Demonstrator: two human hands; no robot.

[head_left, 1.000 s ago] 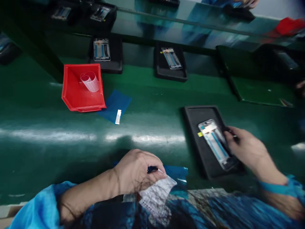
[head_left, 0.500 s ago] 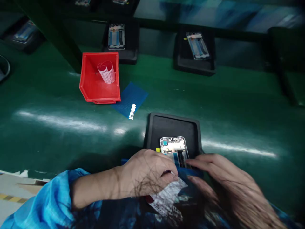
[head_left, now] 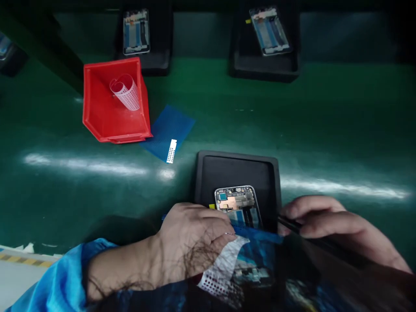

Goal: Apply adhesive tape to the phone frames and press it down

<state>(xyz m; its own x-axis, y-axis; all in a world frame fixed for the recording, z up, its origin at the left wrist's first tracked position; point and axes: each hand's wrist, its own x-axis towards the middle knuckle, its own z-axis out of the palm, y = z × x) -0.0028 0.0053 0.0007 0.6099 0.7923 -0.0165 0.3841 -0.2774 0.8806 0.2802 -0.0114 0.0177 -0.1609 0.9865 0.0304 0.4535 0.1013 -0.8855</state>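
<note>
My left hand (head_left: pixel 193 247) is closed on a white sheet of stickers (head_left: pixel 219 271) with rows of dark dots, which bends down below the fingers. A translucent blue film (head_left: pixel 263 247) lies under this hand, over the lower part of an opened phone (head_left: pixel 237 200). The phone's circuit board and battery area show, and a yellow tab (head_left: pixel 212 206) sticks out at its left. It rests in a black tray (head_left: pixel 238 157). Beside the tray's right edge, my right hand (head_left: pixel 338 225) pinches slim black tweezers (head_left: pixel 290 224); their rear end is lost in shadow.
A red bin (head_left: pixel 113 123) holds a rolled dotted sheet (head_left: pixel 126 92). Next to it lies a blue sheet (head_left: pixel 173 123) with a white dotted strip (head_left: pixel 171 151). Farther back, two black trays (head_left: pixel 159 60) (head_left: pixel 264 73) bear opened phones (head_left: pixel 136 32) (head_left: pixel 269 30).
My right hand has moved right, off the phone, and now holds the tweezers. My left hand stays on the sticker sheet. The view has tilted down, so the far trays sit higher.
</note>
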